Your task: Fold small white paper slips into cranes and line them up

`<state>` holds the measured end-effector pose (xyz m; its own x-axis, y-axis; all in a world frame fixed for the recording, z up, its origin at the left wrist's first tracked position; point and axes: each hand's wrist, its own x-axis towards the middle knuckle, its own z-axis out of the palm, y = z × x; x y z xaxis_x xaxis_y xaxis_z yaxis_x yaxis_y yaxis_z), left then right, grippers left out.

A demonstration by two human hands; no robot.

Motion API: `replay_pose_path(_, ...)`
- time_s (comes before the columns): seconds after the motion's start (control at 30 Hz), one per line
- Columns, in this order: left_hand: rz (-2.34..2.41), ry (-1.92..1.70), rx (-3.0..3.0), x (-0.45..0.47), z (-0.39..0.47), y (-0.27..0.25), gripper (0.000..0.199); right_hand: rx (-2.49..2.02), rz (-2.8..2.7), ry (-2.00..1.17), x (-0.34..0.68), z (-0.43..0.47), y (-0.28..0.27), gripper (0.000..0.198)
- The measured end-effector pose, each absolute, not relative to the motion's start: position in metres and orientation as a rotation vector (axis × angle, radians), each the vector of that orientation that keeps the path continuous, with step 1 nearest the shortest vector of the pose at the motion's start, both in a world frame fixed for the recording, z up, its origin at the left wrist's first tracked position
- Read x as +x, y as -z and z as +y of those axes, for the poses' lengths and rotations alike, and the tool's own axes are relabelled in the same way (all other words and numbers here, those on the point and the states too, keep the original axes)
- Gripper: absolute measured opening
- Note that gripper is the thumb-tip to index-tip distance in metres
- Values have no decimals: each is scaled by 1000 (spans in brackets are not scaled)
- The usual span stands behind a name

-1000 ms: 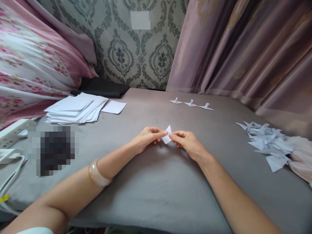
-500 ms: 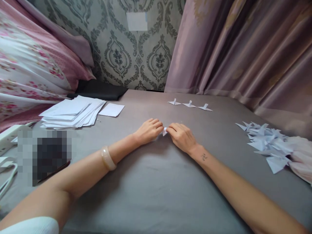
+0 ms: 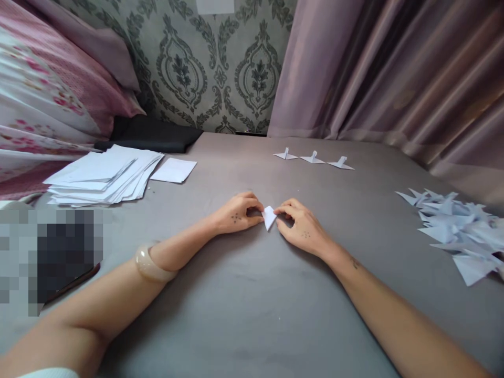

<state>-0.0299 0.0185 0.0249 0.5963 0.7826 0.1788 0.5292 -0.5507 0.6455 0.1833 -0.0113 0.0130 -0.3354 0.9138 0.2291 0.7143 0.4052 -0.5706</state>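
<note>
A small folded piece of white paper [image 3: 269, 217], kite-shaped with its point toward me, is between my two hands just above the grey cloth surface [image 3: 236, 315]. My left hand [image 3: 240, 213] pinches its left corner between thumb and fingers. From the other side, my right hand [image 3: 300, 224] grips the right corner in the same way. A pale bangle [image 3: 151, 265] circles my left forearm.
Three folded paper figures [image 3: 314, 157] stand in a row at the back. A heap of pointed paper pieces [image 3: 452, 220] lies at the right. Stacked white sheets [image 3: 102, 176] and a smaller square sheet [image 3: 174, 170] are on the left, near a folded black cloth [image 3: 153, 135].
Both hands have turned so that their backs and thumbs show more, and the folded paper between them is now more visible. The camera view has tilted slightly down.
</note>
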Motion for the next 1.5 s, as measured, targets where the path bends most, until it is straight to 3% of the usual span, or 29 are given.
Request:
replay_pose_path(0.33,1089,-622,2221,-28,21,-26,24,-1421,-2075,-607,181,-8,-16,16)
replay_pose_path(0.63,1229,-668,2097,-20,24,-20,15,-1528,-1952,-643,175,-2,-19,21)
replay_pose_path(1.13,1354,-591,2056,-13,26,-25,16,-1677,-1806,-702,170,6,-16,18)
replay_pose_path(1.5,1283,-737,2243,-14,25,-10,8,-1630,-1826,-621,173,5,-12,9)
